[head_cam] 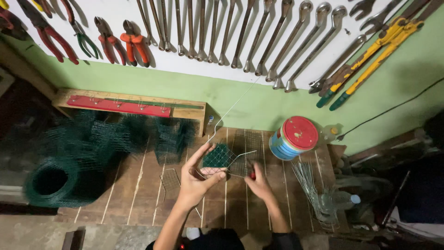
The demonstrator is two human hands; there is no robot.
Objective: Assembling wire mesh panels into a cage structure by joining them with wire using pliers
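Note:
My left hand [196, 178] grips a small folded piece of green wire mesh [216, 157] above the wooden bench. A long thin wire [236, 104] runs up from the mesh toward the wall. My right hand [259, 183] is closed on a red-handled tool [252, 175] at the right edge of the mesh; the tool's head is hidden behind the mesh and fingers. A flat grey mesh piece [247, 148] lies under the work.
Rolls of green wire mesh [51, 180] crowd the bench's left side. A round tin with a red lid [293, 137] stands at the back right. Cut wires in a clear container [319, 196] sit right. Pliers, wrenches [240, 32] and yellow bolt cutters [370, 55] hang on the wall.

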